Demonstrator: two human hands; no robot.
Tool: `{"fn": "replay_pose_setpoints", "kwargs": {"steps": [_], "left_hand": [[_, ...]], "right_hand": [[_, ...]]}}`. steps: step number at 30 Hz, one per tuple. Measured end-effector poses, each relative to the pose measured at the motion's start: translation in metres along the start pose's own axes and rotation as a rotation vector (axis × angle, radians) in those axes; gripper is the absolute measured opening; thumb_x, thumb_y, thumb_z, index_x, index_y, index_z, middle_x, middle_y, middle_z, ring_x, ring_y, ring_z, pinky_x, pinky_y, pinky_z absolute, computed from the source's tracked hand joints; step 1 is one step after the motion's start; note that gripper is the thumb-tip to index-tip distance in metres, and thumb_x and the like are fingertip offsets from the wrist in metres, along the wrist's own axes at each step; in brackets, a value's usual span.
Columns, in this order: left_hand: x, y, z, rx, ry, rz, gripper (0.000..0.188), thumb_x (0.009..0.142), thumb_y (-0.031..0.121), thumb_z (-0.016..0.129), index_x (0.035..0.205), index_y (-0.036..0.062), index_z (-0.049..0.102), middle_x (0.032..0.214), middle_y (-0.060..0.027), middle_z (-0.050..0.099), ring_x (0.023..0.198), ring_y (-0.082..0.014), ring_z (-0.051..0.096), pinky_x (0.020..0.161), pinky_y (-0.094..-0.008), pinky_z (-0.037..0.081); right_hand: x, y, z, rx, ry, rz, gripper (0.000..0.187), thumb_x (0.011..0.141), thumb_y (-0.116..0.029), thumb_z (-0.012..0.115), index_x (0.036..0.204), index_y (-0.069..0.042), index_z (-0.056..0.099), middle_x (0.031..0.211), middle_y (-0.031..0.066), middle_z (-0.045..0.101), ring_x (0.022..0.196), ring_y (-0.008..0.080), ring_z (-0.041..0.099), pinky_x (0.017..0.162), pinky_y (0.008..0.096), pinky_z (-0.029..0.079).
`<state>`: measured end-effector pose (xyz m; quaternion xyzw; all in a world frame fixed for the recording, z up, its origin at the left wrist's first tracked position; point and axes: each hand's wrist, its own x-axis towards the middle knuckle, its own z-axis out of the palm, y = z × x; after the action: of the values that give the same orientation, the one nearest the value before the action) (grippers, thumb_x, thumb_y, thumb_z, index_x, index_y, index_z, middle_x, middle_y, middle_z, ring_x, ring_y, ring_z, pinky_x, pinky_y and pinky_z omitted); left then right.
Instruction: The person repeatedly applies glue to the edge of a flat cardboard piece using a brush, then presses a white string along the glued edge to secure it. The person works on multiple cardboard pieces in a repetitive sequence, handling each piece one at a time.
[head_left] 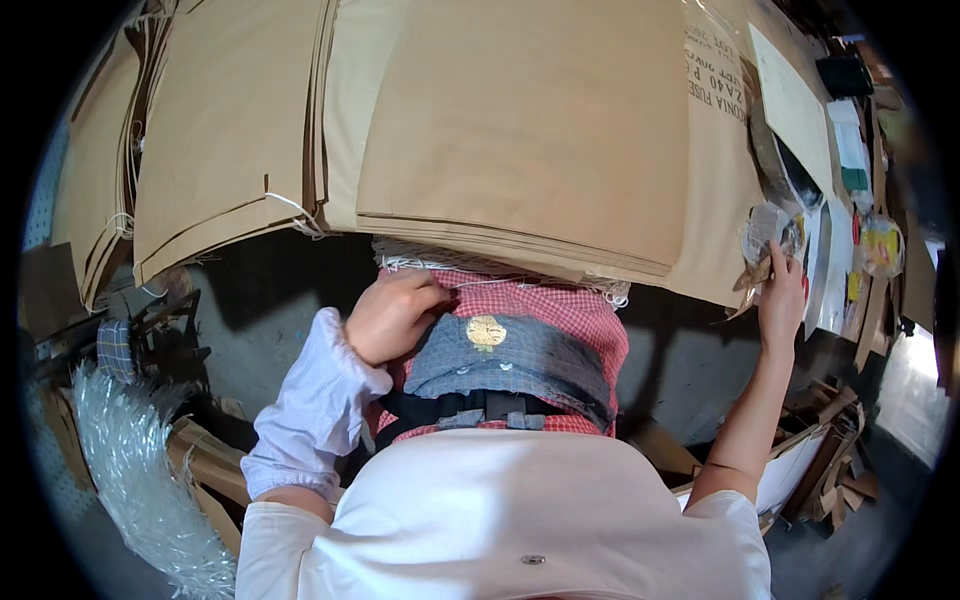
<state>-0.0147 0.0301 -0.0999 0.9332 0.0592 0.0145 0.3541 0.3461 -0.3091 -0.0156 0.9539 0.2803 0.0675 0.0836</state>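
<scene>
My left hand [395,312] is closed over my lap, its fingers curled just below the table's front edge. White strings [430,262] hang beside these fingers, and a thin strand passes by them; whether it is pinched cannot be made out. At the right end of the table, my right hand [782,298] has its fingers on a crumpled-looking clear plastic item [766,232], its exact kind unclear. In front of me lies a stack of flat brown paper sheets [530,130], bare of either hand.
Tied brown paper stacks [225,130] lie at the left. A white sheet [790,100], a dark round object and a clear tape-like roll [881,248] crowd the right side. A bundle of shiny plastic strands [135,470] and cardboard [205,460] stand at lower left; scraps [835,490] at lower right.
</scene>
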Motion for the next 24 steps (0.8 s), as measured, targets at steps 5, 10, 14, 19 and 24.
{"fn": "replay_pose_setpoints", "kwargs": {"steps": [5, 10, 14, 19, 24], "left_hand": [[0.011, -0.039, 0.042, 0.203, -0.082, 0.009, 0.014, 0.076, 0.014, 0.061, 0.084, 0.0035, 0.067, 0.080, -0.0133, 0.059, 0.080, -0.0322, 0.059, 0.068, -0.0413, 0.048], [0.015, -0.042, 0.054, 0.297, 0.055, 0.103, 0.016, 0.071, 0.017, 0.062, 0.079, 0.0038, 0.066, 0.078, -0.0096, 0.062, 0.074, -0.0304, 0.060, 0.062, -0.0426, 0.046], [-0.006, -0.004, 0.027, -0.337, 0.207, -0.194, 0.010, 0.073, 0.004, 0.063, 0.082, 0.0047, 0.066, 0.074, -0.0123, 0.057, 0.064, -0.0304, 0.059, 0.057, -0.0415, 0.046], [-0.018, 0.030, -0.019, 0.234, 0.216, -0.214, 0.008, 0.073, 0.000, 0.059, 0.081, 0.0007, 0.060, 0.101, -0.0154, 0.062, 0.064, -0.0293, 0.057, 0.058, -0.0384, 0.047], [0.011, 0.041, -0.045, 0.386, 0.321, -0.176, 0.007, 0.067, 0.000, 0.058, 0.074, -0.0010, 0.056, 0.119, -0.0153, 0.058, 0.077, -0.0277, 0.057, 0.063, -0.0370, 0.048]], "right_hand": [[-0.009, 0.006, -0.002, 0.407, 0.461, -0.007, 0.025, 0.084, -0.001, 0.061, 0.109, -0.005, 0.060, 0.088, 0.0117, 0.061, 0.076, 0.0242, 0.060, 0.070, 0.0318, 0.048], [-0.022, -0.054, -0.030, 1.415, 0.738, 0.298, 0.012, 0.083, -0.005, 0.064, 0.077, -0.004, 0.053, 0.066, 0.0019, 0.053, 0.051, 0.0056, 0.044, 0.046, 0.0193, 0.035], [-0.039, -0.166, -0.043, 1.516, 0.427, 0.121, 0.004, 0.080, -0.002, 0.061, 0.078, 0.000, 0.064, 0.073, 0.0031, 0.059, 0.059, 0.0073, 0.048, 0.053, 0.0197, 0.036], [-0.027, -0.274, -0.053, 1.634, 0.221, -0.250, 0.007, 0.086, 0.000, 0.061, 0.082, 0.002, 0.065, 0.076, 0.0026, 0.062, 0.066, 0.0084, 0.055, 0.061, 0.0228, 0.045], [-0.009, -0.312, -0.062, 1.496, 0.013, -0.292, 0.014, 0.082, -0.008, 0.064, 0.072, 0.002, 0.064, 0.062, 0.0069, 0.063, 0.056, 0.0126, 0.060, 0.054, 0.0257, 0.047]]}}
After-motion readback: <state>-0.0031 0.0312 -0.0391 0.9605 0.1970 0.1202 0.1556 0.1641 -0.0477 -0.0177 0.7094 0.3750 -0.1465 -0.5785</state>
